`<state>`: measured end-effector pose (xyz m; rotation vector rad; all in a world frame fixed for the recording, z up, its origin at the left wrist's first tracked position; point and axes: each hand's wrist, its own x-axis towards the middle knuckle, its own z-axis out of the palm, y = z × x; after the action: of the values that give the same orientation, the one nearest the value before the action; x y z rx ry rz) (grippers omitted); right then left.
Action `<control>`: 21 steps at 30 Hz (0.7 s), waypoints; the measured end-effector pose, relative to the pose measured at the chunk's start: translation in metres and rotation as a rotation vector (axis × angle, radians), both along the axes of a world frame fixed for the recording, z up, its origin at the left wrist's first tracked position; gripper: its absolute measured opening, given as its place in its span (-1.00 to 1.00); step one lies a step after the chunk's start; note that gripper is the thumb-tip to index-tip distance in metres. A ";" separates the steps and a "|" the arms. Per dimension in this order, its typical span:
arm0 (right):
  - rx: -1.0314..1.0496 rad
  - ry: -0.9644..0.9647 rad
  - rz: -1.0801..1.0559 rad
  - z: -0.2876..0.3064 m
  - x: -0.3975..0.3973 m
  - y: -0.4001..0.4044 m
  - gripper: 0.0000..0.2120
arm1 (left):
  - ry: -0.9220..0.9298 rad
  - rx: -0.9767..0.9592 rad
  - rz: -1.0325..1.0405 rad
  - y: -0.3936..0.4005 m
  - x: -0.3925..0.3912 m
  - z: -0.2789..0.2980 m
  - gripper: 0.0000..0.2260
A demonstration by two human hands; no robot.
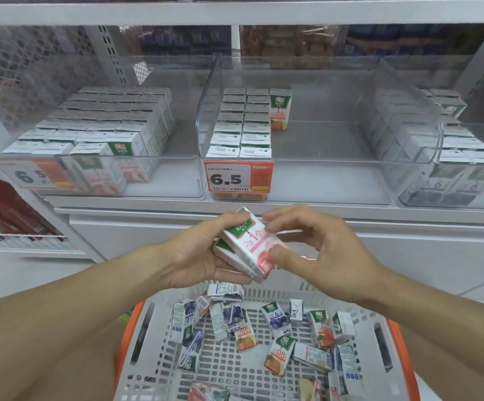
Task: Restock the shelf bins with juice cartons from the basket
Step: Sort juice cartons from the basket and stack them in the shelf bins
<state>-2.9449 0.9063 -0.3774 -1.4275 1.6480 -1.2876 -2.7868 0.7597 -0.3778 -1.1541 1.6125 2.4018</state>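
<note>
My left hand (197,253) grips a small stack of pink peach juice cartons (248,244) above the basket. My right hand (313,250) pinches the right end of the top carton with thumb and fingertips. Below, the grey basket (379,322) with orange trim holds several loose cartons of blueberry, orange and other flavours (277,354). On the shelf, the left clear bin (177,169) is mostly full of peach cartons. The middle clear bin (336,169) has two rows of orange cartons (240,125) on its left and bare floor to the right.
A third bin (466,183) at the right holds blueberry cartons. A price tag reading 6.5 (238,178) hangs on the middle bin's front. A white shelf ledge (264,211) runs just beyond my hands. A wire rack with red goods (18,227) sits low left.
</note>
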 end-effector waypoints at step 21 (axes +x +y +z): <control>0.476 -0.184 0.228 0.009 -0.018 -0.006 -0.35 | -0.003 -0.476 -0.388 0.005 -0.001 0.019 -0.48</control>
<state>-2.9628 0.9003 -0.3683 -1.1291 1.4899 -0.8022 -2.7873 0.7646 -0.3585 -0.7754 2.2361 1.8326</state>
